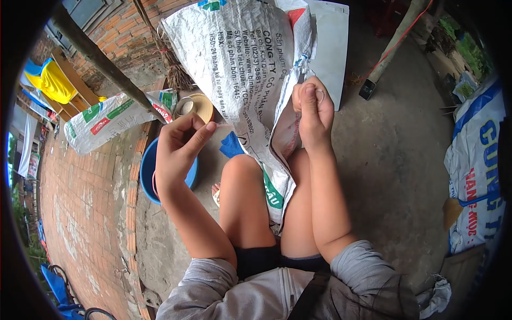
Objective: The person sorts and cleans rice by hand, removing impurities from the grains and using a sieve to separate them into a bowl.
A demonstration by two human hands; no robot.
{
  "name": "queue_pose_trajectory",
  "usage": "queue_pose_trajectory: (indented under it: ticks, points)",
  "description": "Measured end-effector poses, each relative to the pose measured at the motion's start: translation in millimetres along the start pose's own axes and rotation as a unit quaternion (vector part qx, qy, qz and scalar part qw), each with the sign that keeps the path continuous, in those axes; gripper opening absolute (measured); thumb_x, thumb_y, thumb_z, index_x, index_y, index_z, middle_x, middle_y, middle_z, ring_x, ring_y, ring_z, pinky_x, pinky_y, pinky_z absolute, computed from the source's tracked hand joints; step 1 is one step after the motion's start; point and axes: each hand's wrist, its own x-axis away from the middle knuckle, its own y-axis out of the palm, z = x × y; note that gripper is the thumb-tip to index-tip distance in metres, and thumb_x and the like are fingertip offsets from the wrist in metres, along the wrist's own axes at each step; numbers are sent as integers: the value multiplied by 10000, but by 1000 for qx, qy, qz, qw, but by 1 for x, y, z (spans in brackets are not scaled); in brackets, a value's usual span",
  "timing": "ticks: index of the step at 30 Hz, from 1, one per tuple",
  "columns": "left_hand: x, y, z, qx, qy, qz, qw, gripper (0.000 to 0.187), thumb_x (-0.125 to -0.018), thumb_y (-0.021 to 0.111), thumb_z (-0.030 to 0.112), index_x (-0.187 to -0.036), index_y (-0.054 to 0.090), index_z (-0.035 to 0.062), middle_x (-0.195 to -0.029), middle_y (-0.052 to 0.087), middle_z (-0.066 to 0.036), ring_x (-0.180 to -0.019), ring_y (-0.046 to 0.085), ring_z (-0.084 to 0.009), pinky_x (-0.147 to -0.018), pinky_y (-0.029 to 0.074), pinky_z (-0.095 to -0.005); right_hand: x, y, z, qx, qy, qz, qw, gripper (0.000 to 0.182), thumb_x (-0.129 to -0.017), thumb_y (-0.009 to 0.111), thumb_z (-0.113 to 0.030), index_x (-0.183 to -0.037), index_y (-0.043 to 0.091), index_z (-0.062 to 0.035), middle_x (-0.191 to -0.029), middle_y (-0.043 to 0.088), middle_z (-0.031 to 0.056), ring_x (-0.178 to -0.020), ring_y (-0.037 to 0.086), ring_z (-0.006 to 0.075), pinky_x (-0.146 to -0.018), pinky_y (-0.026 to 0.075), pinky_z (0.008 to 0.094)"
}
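Note:
A white woven sack (240,69) with black print leans against my legs, its lower end between my knees. Blue string (303,63) is gathered at its right edge. My right hand (316,114) is closed in a fist just below that string, close to the sack's edge. A thin pale loop of thread (321,95) shows at its thumb; the rest is hidden in the fingers. Left of the sack, my left hand (181,146) is raised with thumb and forefinger pinched. A short, pale, thread-like strand (223,126) sticks out from that pinch.
A blue basin (149,165) stands beside my left forearm, with a straw hat (204,106) behind it. Another printed sack (106,120) lies on the brick paving at left. Wooden poles (101,53) rise at both sides. A large printed sack (474,176) stands at right.

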Motion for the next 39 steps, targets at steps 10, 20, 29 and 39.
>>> queue_pose_trajectory:
  ticks: [10, 20, 29, 39]
  points:
    - [-7, 23, -6, -37, -56, -61, 996, 176, -924, 568, 170, -907, 590, -3, -733, 566, 12, -599, 456, -29, -518, 333, -184, 15, 35, -18, 95, -41, -75, 992, 229, -941, 534, -155, -764, 479, -21, -550, 421, 42, -485, 380, 82, -461, 318, 262]
    - [-1, -3, -30, -409, 46, -73, 909, 198, -871, 538, 150, -900, 626, -24, -637, 587, -169, -602, 599, -222, -578, 450, -343, 33, 91, -12, 34, -72, -173, 982, 270, -944, 525, -148, -747, 463, 27, -663, 467, 87, -545, 459, 197, -528, 363, 308]
    - [3, 5, 18, 131, -27, -6, 991, 192, -896, 453, 21, -974, 609, -60, -664, 546, -32, -577, 473, -61, -522, 355, -190, 14, 62, 3, -197, 90, -70, 974, 226, -990, 408, -133, -804, 438, -10, -778, 435, 39, -672, 393, 102, -619, 354, 249]
    - [-8, 29, 4, 307, 58, -68, 948, 277, -911, 424, 1, -1150, 488, -124, -1168, 562, -295, -1096, 583, -339, -946, 477, -355, 10, 54, -2, -114, 105, -46, 987, 180, -967, 490, -126, -946, 559, 39, -802, 551, 34, -718, 498, 44, -643, 421, 198]
